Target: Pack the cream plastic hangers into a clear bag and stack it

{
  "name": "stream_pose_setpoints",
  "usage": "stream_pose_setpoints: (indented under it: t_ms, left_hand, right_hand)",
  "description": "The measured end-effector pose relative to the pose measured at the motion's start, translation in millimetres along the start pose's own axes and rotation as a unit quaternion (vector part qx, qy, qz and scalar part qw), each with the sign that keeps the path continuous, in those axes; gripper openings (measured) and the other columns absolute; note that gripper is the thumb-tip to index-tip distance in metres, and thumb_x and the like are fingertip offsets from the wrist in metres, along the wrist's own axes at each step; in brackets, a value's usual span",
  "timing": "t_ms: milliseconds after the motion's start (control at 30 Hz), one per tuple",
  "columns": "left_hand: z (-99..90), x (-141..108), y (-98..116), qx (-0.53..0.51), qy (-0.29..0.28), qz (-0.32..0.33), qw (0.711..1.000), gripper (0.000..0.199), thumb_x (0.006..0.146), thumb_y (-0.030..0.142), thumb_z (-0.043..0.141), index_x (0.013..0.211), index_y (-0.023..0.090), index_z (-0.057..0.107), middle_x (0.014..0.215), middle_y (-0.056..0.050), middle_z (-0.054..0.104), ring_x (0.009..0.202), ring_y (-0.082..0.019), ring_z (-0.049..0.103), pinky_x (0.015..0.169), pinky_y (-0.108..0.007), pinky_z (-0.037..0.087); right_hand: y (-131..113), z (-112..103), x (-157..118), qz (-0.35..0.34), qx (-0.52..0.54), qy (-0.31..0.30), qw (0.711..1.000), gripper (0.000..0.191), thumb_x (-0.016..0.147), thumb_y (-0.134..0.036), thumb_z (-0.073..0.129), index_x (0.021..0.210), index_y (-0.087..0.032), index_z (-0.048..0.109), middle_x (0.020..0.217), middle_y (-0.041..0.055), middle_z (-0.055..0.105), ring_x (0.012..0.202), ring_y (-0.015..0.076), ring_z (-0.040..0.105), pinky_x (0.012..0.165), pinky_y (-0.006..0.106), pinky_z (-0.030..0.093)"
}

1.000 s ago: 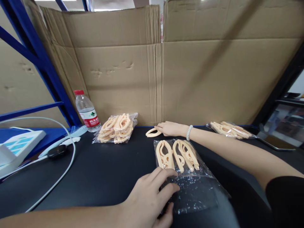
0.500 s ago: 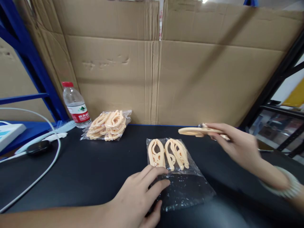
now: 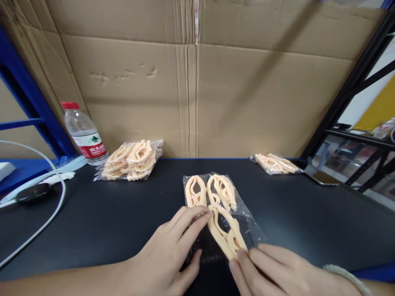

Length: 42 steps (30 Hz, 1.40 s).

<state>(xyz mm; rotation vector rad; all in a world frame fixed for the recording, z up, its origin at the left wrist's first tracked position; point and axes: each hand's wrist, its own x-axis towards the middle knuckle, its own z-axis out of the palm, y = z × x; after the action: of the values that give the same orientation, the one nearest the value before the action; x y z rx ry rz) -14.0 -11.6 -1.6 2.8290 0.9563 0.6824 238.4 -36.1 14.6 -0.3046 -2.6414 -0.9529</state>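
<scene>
A clear plastic bag (image 3: pixel 243 203) lies on the black table, with cream folding hangers (image 3: pixel 196 191) side by side in its far part. Over the bag's near part is another cream folded hanger (image 3: pixel 230 236), tilted, its far end beside the bagged ones. My right hand (image 3: pixel 271 269) grips its near end between thumb and fingers. My left hand (image 3: pixel 175 250) rests at the bag's left side, fingers apart, fingertips touching or very near the hanger's far end; whether they press the bag is partly hidden.
At the back left, a stack of bagged cream hangers (image 3: pixel 131 160) stands beside a water bottle (image 3: pixel 88 139). Another bagged set (image 3: pixel 276 163) lies at the back right near a phone (image 3: pixel 322 177). A white cable (image 3: pixel 58 209) curves along the left; cardboard (image 3: pixel 138 94) stands behind.
My right hand has come from the right down to the bag with the hanger. The bagged set at the back right, earlier mostly behind that hand, now shows. The view has shifted slightly.
</scene>
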Motion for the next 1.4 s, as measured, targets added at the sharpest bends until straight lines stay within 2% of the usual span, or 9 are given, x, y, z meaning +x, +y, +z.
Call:
stream_pose_setpoints:
  t_ms: [133, 300, 433, 600, 733, 900, 967, 1133, 1400]
  left_hand:
    - [1.9, -2, -2, 0.007, 0.002, 0.008, 1.000, 0.069, 0.081, 0.007, 0.046, 0.145, 0.019, 0.022, 0.141, -0.012, 0.038, 0.128, -0.023, 0.041, 0.102, -0.035, 0.048]
    - [0.8, -1, -1, 0.017, 0.003, 0.010, 1.000, 0.072, 0.078, 0.007, 0.048, 0.145, 0.018, 0.023, 0.142, -0.013, 0.040, 0.128, -0.023, 0.043, 0.102, -0.034, 0.049]
    - [1.5, 1, -2, 0.024, 0.013, 0.010, 1.000, 0.072, 0.077, 0.008, 0.048, 0.144, 0.018, 0.025, 0.141, -0.012, 0.042, 0.127, -0.024, 0.044, 0.100, -0.035, 0.051]
    - [3.4, 0, -4, 0.030, 0.015, 0.013, 0.999, 0.069, 0.078, 0.009, 0.048, 0.142, 0.018, 0.028, 0.139, -0.012, 0.046, 0.125, -0.023, 0.047, 0.098, -0.034, 0.052]
    - [0.3, 1, -1, 0.043, 0.012, 0.018, 0.999, 0.062, 0.079, 0.009, 0.047, 0.138, 0.017, 0.033, 0.137, -0.014, 0.047, 0.124, -0.024, 0.048, 0.096, -0.035, 0.052]
    - [-12.2, -3, -4, 0.037, 0.041, 0.035, 0.998, 0.041, 0.080, 0.014, 0.048, 0.121, 0.020, 0.045, 0.134, -0.013, 0.048, 0.117, -0.026, 0.050, 0.089, -0.038, 0.052]
    - [-19.2, -7, -8, 0.015, 0.071, 0.049, 0.996, 0.040, 0.079, 0.013, 0.045, 0.118, 0.020, 0.045, 0.132, -0.013, 0.048, 0.115, -0.027, 0.050, 0.089, -0.040, 0.050]
    - [-26.2, -16, -18, -0.023, 0.034, 0.022, 0.999, 0.029, 0.082, 0.007, 0.045, 0.107, 0.020, 0.048, 0.108, -0.008, 0.055, 0.097, -0.019, 0.055, 0.079, -0.029, 0.051]
    - [-18.0, -6, -22, -0.011, -0.015, 0.044, 0.999, 0.013, 0.091, 0.013, 0.051, 0.101, 0.021, 0.053, 0.100, -0.006, 0.061, 0.090, -0.018, 0.056, 0.077, -0.029, 0.050]
  right_hand:
    - [15, 28, 24, -0.013, -0.008, 0.040, 0.999, 0.027, 0.086, -0.010, 0.043, 0.085, -0.009, 0.070, 0.079, 0.0133, 0.070, 0.059, 0.0201, 0.061, 0.050, 0.031, 0.050]
    - [18, 54, 32, 0.022, -0.095, 0.052, 0.994, 0.028, 0.081, -0.008, 0.045, 0.093, 0.001, 0.069, 0.090, 0.0228, 0.070, 0.075, 0.0291, 0.067, 0.064, 0.039, 0.054]
    - [9, 60, 29, 0.068, -0.124, 0.028, 0.989, 0.031, 0.080, -0.007, 0.046, 0.099, 0.003, 0.068, 0.098, 0.0240, 0.070, 0.086, 0.0321, 0.065, 0.073, 0.042, 0.052]
    - [6, 68, 30, 0.067, -0.130, -0.034, 0.989, 0.031, 0.081, -0.007, 0.047, 0.100, 0.007, 0.067, 0.100, 0.0271, 0.068, 0.088, 0.0316, 0.060, 0.068, 0.040, 0.047]
    - [15, 59, 30, 0.063, -0.071, -0.039, 0.995, 0.016, 0.082, -0.010, 0.057, 0.088, -0.002, 0.070, 0.095, 0.0201, 0.069, 0.079, 0.0251, 0.057, 0.066, 0.038, 0.045]
    - [39, 20, -4, 0.098, 0.104, 0.113, 0.983, 0.014, 0.086, -0.018, 0.059, 0.096, -0.012, 0.065, 0.094, 0.0094, 0.069, 0.083, 0.0235, 0.055, 0.079, 0.043, 0.045]
    - [54, 14, -27, 0.136, 0.150, 0.122, 0.972, 0.022, 0.083, -0.012, 0.058, 0.104, -0.013, 0.061, 0.096, 0.0103, 0.066, 0.087, 0.0235, 0.055, 0.080, 0.042, 0.045]
    - [77, 32, -63, 0.212, 0.292, -0.017, 0.933, 0.040, 0.085, -0.015, 0.057, 0.124, -0.016, 0.049, 0.116, 0.0144, 0.055, 0.108, 0.0233, 0.052, 0.088, 0.038, 0.048]
    - [78, 61, -54, 0.141, 0.370, 0.042, 0.917, 0.011, 0.089, -0.011, 0.059, 0.096, -0.018, 0.061, 0.097, 0.0080, 0.058, 0.090, 0.0187, 0.054, 0.080, 0.036, 0.047]
